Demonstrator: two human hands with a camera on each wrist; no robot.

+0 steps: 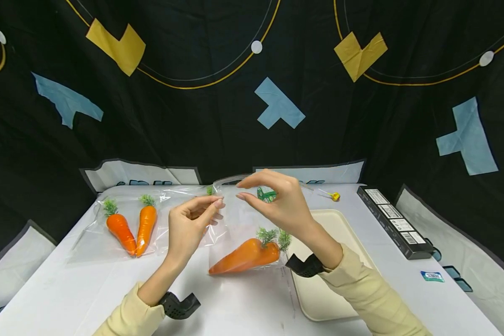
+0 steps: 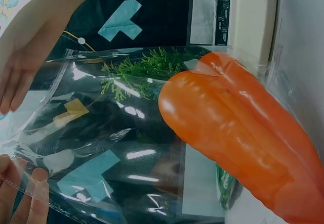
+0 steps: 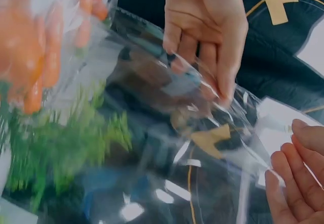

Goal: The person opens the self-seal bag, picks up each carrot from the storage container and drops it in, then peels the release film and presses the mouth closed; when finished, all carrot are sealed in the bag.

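A clear plastic bag hangs upright between my hands above the white table. Orange toy carrots with green tops lie in its bottom; in the left wrist view these carrots fill the right side. My left hand pinches the bag's top edge between thumb and fingers, and its fingertips show behind the film. My right hand hovers at the bag's mouth with thumb and fingers apart and loosely bent, gripping nothing I can see. Its fingers lie straight beside the bag's rim.
A second clear bag with two carrots lies at the left of the table. A cream tray sits under my right forearm. A long black box, a small yellow item and a blue packet lie to the right.
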